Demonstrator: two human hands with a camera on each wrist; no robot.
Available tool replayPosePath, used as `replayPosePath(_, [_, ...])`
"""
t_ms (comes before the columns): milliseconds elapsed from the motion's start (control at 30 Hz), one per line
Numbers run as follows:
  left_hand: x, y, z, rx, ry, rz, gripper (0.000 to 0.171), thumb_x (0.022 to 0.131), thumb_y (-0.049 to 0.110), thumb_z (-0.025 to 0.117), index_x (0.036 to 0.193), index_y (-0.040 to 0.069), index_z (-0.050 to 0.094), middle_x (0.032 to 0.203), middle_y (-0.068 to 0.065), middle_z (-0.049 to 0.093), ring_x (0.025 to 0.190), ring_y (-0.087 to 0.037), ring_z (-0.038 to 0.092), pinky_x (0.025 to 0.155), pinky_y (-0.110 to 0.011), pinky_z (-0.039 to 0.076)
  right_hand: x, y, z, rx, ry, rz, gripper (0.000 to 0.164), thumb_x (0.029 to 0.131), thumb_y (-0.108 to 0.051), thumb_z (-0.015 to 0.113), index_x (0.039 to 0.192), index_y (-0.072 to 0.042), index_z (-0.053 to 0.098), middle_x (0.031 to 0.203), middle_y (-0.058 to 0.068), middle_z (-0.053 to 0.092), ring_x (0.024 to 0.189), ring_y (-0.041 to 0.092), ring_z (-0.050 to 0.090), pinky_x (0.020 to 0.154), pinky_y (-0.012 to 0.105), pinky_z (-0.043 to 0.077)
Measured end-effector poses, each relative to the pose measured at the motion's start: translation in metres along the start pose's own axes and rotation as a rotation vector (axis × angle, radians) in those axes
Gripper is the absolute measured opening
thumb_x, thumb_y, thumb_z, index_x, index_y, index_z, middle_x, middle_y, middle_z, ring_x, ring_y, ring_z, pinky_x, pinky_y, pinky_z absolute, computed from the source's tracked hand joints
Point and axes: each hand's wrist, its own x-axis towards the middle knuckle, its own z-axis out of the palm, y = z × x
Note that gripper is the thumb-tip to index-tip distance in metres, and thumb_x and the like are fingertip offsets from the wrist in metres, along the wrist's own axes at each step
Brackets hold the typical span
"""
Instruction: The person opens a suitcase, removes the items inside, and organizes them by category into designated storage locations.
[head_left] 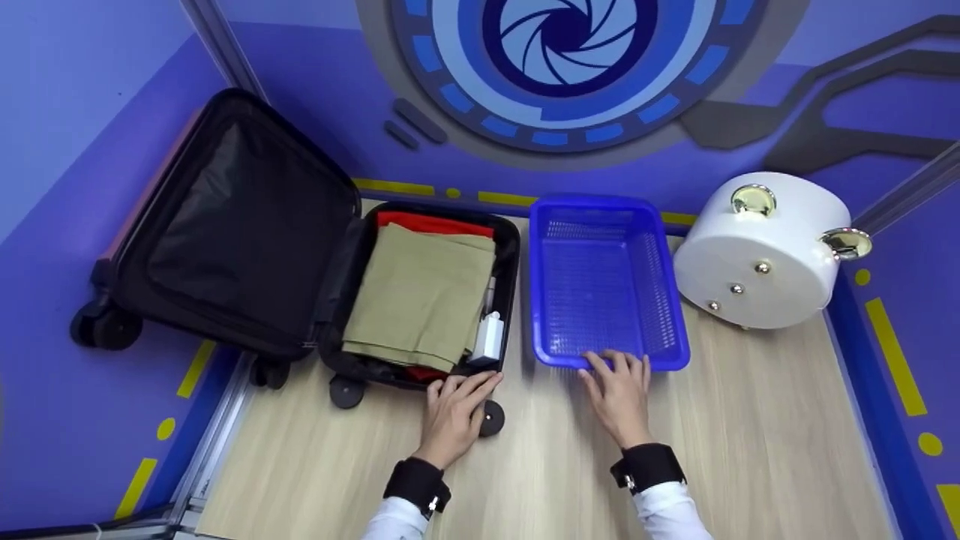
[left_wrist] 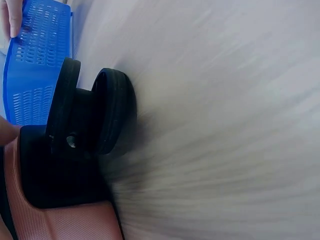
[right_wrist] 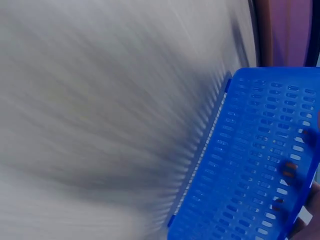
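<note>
An open suitcase holds a folded khaki cloth, red cloth and a small white bottle. At its near edge, my left hand rests its extended fingers on the rim, beside a black wheel. The left wrist view shows the wheel and the case's pink-orange shell close up. To the right stands a blue perforated basket with a bare floor inside. My right hand grips its near rim, fingers over the edge; fingers show through the basket wall in the right wrist view.
The suitcase's black-lined lid leans open at left. Right of the basket is a white round case with gold ear-like parts and round studs. A purple-blue panel wall closes off the back of the wood-grain table.
</note>
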Motion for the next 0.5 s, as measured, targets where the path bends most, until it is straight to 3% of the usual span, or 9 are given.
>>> replayPosePath(200, [-0.001, 0.000, -0.001, 0.032, -0.007, 0.000, 0.062, 0.086, 0.013, 0.074, 0.145, 0.029, 0.063, 0.138, 0.006, 0.067, 0.108, -0.020, 0.059, 0.095, -0.050, 0.035, -0.023, -0.020, 0.003, 0.017, -0.021, -0.025, 0.034, 0.093, -0.029, 0.078, 0.122, -0.013, 0.077, 0.117, 0.016, 0.066, 0.114, 0.043, 0.054, 0.113, 0.070, 0.019])
replayPosePath(500, [-0.003, 0.003, 0.000, 0.083, -0.074, -0.021, 0.069, 0.087, 0.018, 0.074, 0.151, 0.032, 0.056, 0.138, 0.005, 0.064, 0.114, -0.023, 0.056, 0.099, -0.053, 0.035, -0.054, -0.037, 0.000, 0.039, 0.006, -0.059, 0.031, 0.089, -0.027, 0.081, 0.118, -0.018, 0.078, 0.112, 0.011, 0.065, 0.107, 0.038, 0.055, 0.103, 0.068, 0.026])
